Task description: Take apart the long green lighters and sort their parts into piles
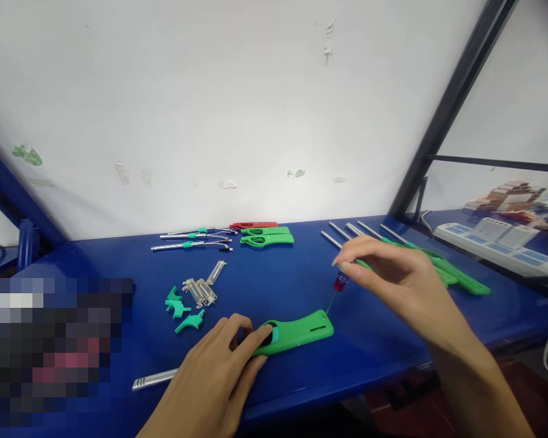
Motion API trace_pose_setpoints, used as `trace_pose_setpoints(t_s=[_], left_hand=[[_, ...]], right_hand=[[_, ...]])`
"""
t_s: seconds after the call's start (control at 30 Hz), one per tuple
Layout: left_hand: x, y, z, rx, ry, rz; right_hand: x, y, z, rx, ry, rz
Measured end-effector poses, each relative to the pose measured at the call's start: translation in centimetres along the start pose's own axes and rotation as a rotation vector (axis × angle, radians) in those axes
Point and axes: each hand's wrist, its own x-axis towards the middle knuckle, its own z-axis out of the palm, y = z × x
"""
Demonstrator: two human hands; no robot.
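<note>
A green long-necked lighter (299,331) lies on the blue table, its metal tube pointing left. My left hand (223,359) is closed around its trigger end, a finger at the teal trigger (275,333); part of the tube is hidden beneath that hand. My right hand (386,267) pinches the handle of a small screwdriver (341,280) with a clear and red grip. The screwdriver stands tilted, its tip touching the screw hole near the right end of the green body.
Behind my left hand lie teal triggers (190,320) and clear fuel tanks (203,291). Metal tubes with wires (189,244) and green shells (267,237) lie at the back. Several lighters (461,277) rest at right, near a power strip (497,243). A blurred block (64,353) covers the left.
</note>
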Motion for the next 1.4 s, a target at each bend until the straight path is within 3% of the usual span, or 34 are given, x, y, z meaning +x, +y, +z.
trace_pose_setpoints(t_s=[0.53, 0.67, 0.8, 0.97, 1.13, 1.4], left_hand=[[0.17, -0.04, 0.01, -0.001, 0.000, 0.002], [0.24, 0.00, -0.04, 0.005, 0.010, 0.004], [0.26, 0.05, -0.12, 0.010, 0.001, 0.002], [0.26, 0.09, -0.10, 0.012, -0.015, -0.008], [0.24, 0.05, -0.06, 0.011, -0.013, -0.006], [0.24, 0.04, -0.13, 0.001, -0.002, -0.009]], right_hand=[[-0.11, 0.12, -0.30, -0.040, -0.062, 0.013], [-0.10, 0.35, -0.09, 0.000, -0.039, -0.036], [-0.13, 0.21, -0.10, -0.028, -0.044, 0.014], [-0.07, 0.27, -0.06, -0.018, -0.016, -0.047], [0.04, 0.47, 0.14, -0.014, 0.013, 0.007], [-0.01, 0.85, 0.16, 0.061, 0.008, -0.020]])
